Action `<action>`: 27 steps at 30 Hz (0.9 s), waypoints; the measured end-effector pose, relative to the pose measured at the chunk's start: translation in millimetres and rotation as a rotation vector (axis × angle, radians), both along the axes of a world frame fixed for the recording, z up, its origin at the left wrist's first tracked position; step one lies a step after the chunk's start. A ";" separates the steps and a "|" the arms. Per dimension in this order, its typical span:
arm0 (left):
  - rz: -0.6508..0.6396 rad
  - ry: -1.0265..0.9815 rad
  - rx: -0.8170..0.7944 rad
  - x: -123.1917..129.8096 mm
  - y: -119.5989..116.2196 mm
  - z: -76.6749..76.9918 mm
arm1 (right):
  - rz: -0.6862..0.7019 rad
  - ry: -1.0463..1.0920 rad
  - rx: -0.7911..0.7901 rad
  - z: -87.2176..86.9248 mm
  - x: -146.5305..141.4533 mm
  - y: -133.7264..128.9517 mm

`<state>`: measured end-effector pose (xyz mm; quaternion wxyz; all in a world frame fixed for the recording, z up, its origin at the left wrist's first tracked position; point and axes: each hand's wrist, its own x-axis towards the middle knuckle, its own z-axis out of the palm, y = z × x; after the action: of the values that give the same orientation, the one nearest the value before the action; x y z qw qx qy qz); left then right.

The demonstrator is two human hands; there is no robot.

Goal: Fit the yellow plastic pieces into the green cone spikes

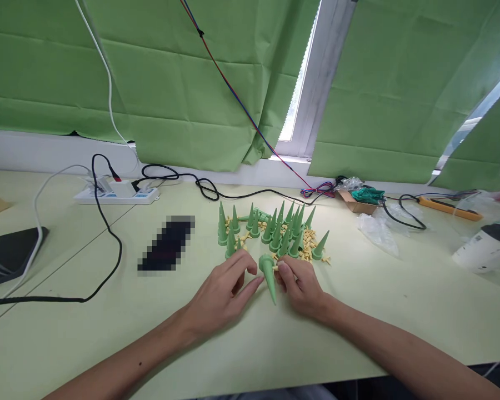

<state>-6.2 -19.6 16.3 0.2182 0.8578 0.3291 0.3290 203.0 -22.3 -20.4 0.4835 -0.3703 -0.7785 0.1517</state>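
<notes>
Green cone point(268, 268), between the two hands, on the near side of the standing green cones point(275, 239). The right hand point(302, 283) had a fingertip pinch on a small yellow piece point(276, 268) beside the cone's wide collar; that piece seemed to be what held the cone. The left hand point(223, 291) was loosely curled, thumb and index apart, thumb tip near the cone, no grip visible.

Risks, as judged: the cone looked held from one side only, by a small piece, so a weak pinch or a twist of the right wrist could have let it swing, pull off or drop. The left thumb could have knocked it if that hand closed off-line. The left knuckles were near the closest standing cones, so a sideways sweep could have tipped some or scattered the loose yellow pieces point(309, 251).

Orientation: collar up and away from the wearer, tip down and toward the table's point(120, 316) near edge, slightly to the wearer's right. The long axis ran along that slant, not upright. Tip contact with the table: couldn't tell.
</notes>
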 end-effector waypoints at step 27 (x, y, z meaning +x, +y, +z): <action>-0.260 -0.401 -1.090 4.7 3.0 5.3 | 0.121 -0.120 0.138 -2.3 1.6 -0.7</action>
<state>-1.5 -16.6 21.6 0.7236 0.5765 0.2952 0.2387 204.7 -23.0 -22.8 0.4502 -0.2968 -0.8357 0.1040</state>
